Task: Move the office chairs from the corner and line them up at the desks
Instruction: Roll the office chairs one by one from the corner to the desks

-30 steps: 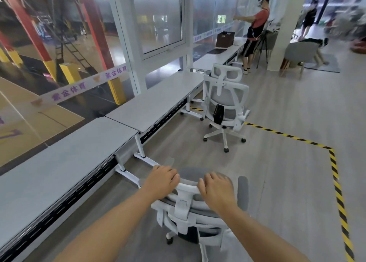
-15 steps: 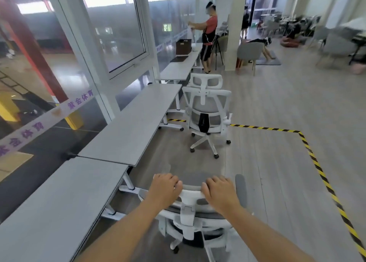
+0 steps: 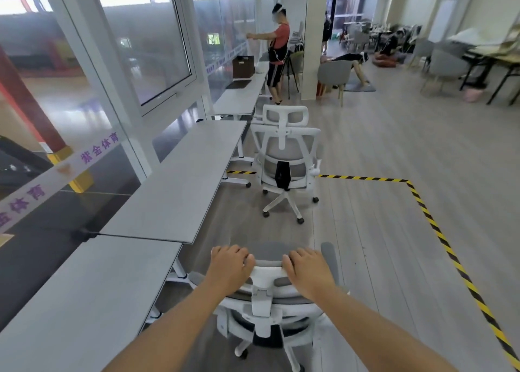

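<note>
Chair (image 3: 267,301) right under our hands.
Our left hand (image 3: 230,270) and right hand (image 3: 309,273) curl over its top; desks (image 3: 180,180) lie left.

At the bottom centre of the frame my left hand (image 3: 230,270) and right hand (image 3: 308,271) grip the headrest of a chair (image 3: 264,312). A second chair (image 3: 284,157) stands mid-frame beside the desks (image 3: 183,180) running up the left; striped tape (image 3: 439,231) crosses the right.
</note>
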`<action>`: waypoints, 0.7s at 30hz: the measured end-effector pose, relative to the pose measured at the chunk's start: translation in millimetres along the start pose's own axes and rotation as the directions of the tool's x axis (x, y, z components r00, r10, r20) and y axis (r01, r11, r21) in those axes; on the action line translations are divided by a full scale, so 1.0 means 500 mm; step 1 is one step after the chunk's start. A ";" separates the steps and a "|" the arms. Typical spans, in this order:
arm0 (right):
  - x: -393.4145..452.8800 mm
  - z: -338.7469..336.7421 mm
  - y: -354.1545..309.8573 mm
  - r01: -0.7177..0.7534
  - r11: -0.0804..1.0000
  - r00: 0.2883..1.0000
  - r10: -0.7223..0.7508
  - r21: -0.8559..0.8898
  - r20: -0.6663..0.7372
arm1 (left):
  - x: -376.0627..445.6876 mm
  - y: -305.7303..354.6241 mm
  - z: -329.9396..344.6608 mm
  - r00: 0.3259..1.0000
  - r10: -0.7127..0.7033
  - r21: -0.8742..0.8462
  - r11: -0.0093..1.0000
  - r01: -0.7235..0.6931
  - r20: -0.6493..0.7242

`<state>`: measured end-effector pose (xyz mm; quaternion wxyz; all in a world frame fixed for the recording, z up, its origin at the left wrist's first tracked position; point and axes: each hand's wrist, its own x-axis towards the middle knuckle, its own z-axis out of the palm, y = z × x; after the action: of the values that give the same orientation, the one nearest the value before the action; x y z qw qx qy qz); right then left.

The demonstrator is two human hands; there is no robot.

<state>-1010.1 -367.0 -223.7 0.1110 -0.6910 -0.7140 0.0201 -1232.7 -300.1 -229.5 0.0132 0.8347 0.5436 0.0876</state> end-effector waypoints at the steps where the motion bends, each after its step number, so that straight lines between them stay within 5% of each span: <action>1: -0.002 -0.011 0.002 0.001 1.000 1.000 -0.001 0.017 0.023 | 0.001 0.006 -0.005 0.999 -0.013 0.007 1.000 0.013 0.032; 6: -0.024 -0.063 0.056 -0.136 0.986 0.989 0.128 0.100 0.076 | 0.012 0.091 -0.044 0.974 0.083 -0.016 0.997 -0.081 0.210; 11: -0.109 -0.135 0.160 -0.270 0.963 0.953 0.267 0.001 0.143 | 0.010 0.255 -0.071 0.953 0.226 -0.021 0.974 -0.226 0.202; 21: -0.540 -0.320 0.426 -0.524 0.850 0.851 0.522 -0.046 -0.058 | -0.089 0.741 -0.089 0.825 0.520 -0.063 0.852 -0.520 0.220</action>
<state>-765.4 -645.1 -141.9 0.0959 -0.8624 -0.4969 0.0129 -922.3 -495.3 -148.1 0.0513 0.9554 0.2906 -0.0087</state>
